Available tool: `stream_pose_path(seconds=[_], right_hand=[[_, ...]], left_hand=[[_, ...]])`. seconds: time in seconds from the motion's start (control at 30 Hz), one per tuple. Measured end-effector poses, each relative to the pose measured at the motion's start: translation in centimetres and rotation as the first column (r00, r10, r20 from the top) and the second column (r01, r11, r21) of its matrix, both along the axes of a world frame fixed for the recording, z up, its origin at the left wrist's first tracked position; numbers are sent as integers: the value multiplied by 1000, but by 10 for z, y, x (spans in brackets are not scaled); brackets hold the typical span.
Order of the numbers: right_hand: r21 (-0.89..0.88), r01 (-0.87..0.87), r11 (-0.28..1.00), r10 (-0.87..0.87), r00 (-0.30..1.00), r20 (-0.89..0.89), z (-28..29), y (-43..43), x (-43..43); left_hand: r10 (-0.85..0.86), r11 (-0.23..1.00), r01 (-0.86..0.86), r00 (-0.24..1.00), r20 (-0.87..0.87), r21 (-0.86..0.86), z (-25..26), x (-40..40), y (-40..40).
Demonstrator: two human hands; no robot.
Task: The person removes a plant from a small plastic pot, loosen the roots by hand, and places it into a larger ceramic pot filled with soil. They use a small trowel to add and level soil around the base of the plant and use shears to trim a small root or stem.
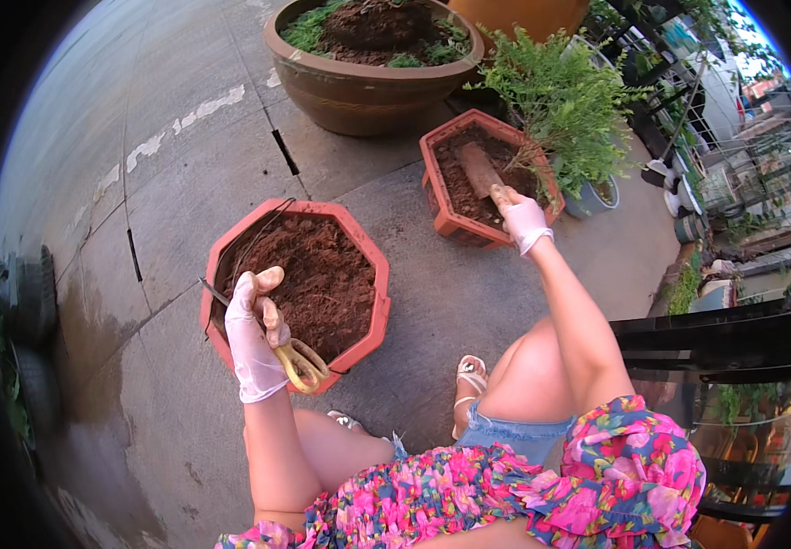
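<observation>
My left hand [251,350], in a thin translucent glove, grips a pair of scissors with yellow handles [305,367]. Their pointed metal tip [213,291] sticks out to the left over the rim of an octagonal terracotta-coloured planter [376,264]. Loose reddish-brown soil [320,274] fills that planter, and a thin dark cord [265,230] runs along its left side. Farther right, my gloved right hand [525,216] holds a soil-covered hand trowel [479,170] by its handle. The trowel's blade rests on the soil inside a smaller terracotta-coloured planter [432,175].
A leafy green shrub [560,103] leans over the smaller planter's right side. Behind it stands a grey-blue pot [594,199]. One large brown bowl planter [368,96] with soil and greenery sits at the back. Concrete paving [182,384] surrounds the planters; black railings [725,343] border the right.
</observation>
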State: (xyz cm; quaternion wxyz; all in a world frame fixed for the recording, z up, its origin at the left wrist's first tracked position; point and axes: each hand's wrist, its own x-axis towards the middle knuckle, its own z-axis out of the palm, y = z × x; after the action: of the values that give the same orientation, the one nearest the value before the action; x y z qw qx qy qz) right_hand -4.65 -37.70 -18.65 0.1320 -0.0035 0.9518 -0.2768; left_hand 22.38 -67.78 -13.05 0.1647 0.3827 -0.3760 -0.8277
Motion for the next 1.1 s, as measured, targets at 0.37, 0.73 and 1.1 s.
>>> stream_pose_path(seconds=[0.37,0.73,1.1], right_hand=[[101,-153,983,163,982,-97,-36,14,-12],[298,-171,939,203,976,-81,-44,97,-20],[569,-236,787,411,890,-199,58,43,9]], left_hand=[[-66,997,64,996,-62,-40,-20,-6,-1],[-89,987,85,996,-19,-136,-26,-26,27],[234,861,-99,948,216,-499,-31,-3,-48]])
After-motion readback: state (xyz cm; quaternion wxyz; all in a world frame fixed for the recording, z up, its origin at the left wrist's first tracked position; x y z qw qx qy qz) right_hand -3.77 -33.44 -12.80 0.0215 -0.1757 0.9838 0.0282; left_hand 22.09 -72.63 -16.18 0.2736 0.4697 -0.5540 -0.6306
